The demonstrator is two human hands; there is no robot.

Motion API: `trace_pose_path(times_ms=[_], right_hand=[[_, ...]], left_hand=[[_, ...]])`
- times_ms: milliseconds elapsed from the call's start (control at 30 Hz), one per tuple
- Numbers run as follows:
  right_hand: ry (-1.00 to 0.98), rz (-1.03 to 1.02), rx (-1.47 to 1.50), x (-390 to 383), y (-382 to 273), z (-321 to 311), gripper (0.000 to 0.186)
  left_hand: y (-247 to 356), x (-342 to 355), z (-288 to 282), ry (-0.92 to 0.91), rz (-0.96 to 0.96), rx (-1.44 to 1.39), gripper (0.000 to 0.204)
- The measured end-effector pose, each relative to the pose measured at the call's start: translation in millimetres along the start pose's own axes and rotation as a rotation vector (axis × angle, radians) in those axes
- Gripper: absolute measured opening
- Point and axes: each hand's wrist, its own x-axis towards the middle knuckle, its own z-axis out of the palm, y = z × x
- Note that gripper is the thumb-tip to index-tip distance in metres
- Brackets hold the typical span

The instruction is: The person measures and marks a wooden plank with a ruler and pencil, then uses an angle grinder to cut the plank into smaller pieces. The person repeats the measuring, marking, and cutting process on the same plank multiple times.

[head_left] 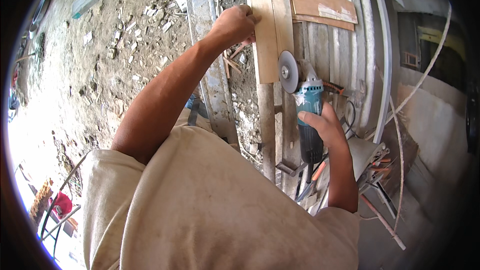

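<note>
My right hand (325,124) is wrapped round the body of a teal and black angle grinder (310,105). A round grey cutting disc (288,72) stands at its far end, close beside the right edge of a pale wooden board (266,35). Whether the disc is spinning cannot be told. On the board's left edge, my left hand (236,24) has its fingers curled in a grip, the fingertips partly hidden. A line runs lengthwise along the board, which lies over grey planks and a pole.
A shorter brown board (324,7) lies across the planks at the far right. Left of me, a long grey plank (212,70) borders rubble-strewn ground (125,45). An orange-handled tool (333,88) and a black cable (352,117) are near the grinder. Thin poles rise at right.
</note>
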Motion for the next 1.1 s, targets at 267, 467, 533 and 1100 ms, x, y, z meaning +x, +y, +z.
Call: trace_pose_path(times_ms=[267, 467, 533, 1100], right_hand=[[-0.02, -0.005, 0.005, 6.1, -3.1, 0.1, 0.042], [0.003, -0.046, -0.006, 14.4, -12.3, 3.5, 0.047], [0.0, -0.031, -0.017, 15.8, -12.9, 1.4, 0.047], [0.003, -0.051, -0.017, 23.3, -23.7, 4.4, 0.049]], left_hand=[[3.5, -2.5, -1.8, 0.001, -0.018, -0.009, 0.035], [2.6, -3.2, -2.2, 0.001, -0.012, -0.008, 0.034], [3.9, -5.1, -0.5, 0.003, -0.01, -0.017, 0.034], [3.8, -4.7, -1.7, 0.009, -0.003, -0.025, 0.034]])
